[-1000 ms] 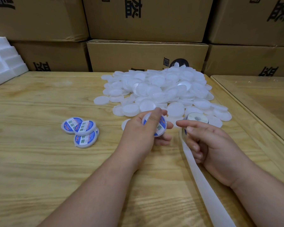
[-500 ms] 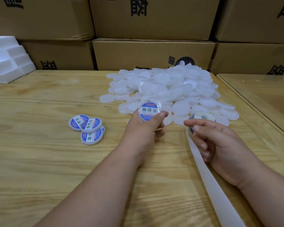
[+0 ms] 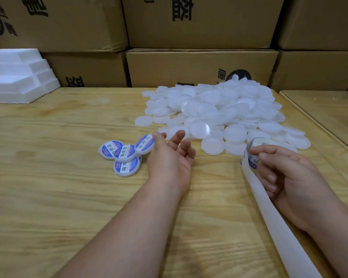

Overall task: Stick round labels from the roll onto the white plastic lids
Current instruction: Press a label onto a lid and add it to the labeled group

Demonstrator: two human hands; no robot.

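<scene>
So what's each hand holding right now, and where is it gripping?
The right hand grips the label roll around its rim, thumb across the top. The left hand is open, holding nothing; a labelled lid sits blurred at its fingertips.

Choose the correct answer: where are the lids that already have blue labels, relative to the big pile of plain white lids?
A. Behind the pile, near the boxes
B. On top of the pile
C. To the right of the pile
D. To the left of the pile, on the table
D: the labelled lids lie in a small cluster on the wooden table, left of the pile of plain white lids.
</scene>
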